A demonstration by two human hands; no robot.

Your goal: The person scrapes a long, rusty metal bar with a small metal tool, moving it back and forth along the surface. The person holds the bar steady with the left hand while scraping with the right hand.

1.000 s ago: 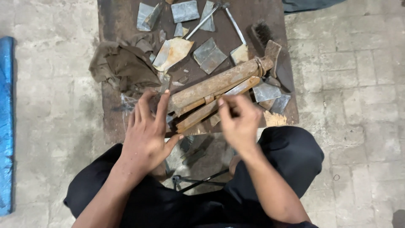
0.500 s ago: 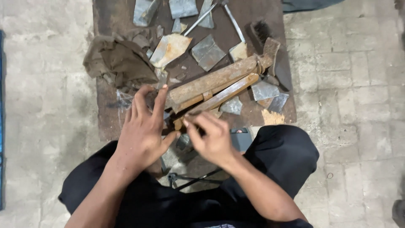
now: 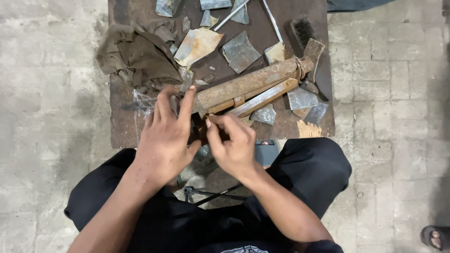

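While both hands meet at the near end of a rusty tool, the moment reads as follows.

Left hand: the left hand [image 3: 164,136] lies palm-down over the near end of the rusty tool [image 3: 248,86], its fingers [image 3: 187,103] spread apart and resting on the metal, not curled round it.

Right hand: the right hand [image 3: 232,145] has its fingers [image 3: 220,122] pinched together on something small at the tool's near end; what they pinch is hidden, so I cannot tell what it is.

Tool: a rusted tube with a flat bar beneath it, lying slantwise on the table [image 3: 126,122], far end up by a brush [image 3: 303,29].

Progress: judging by the scene, the work is mid-way; cut metal pieces [image 3: 240,50] already lie scattered about, and the hands are busy at the tool.

Surface: a dark, worn board serving as a low table, with a brown rag [image 3: 140,54] at its left, thin rods [image 3: 274,21] near the top and a pale scrap sheet [image 3: 199,44] beside the rag.

Room: pale paved floor [image 3: 389,93] all round; the person sits at the table's near edge in dark trousers, and another person's sandalled foot [image 3: 436,236] shows at the bottom right corner.
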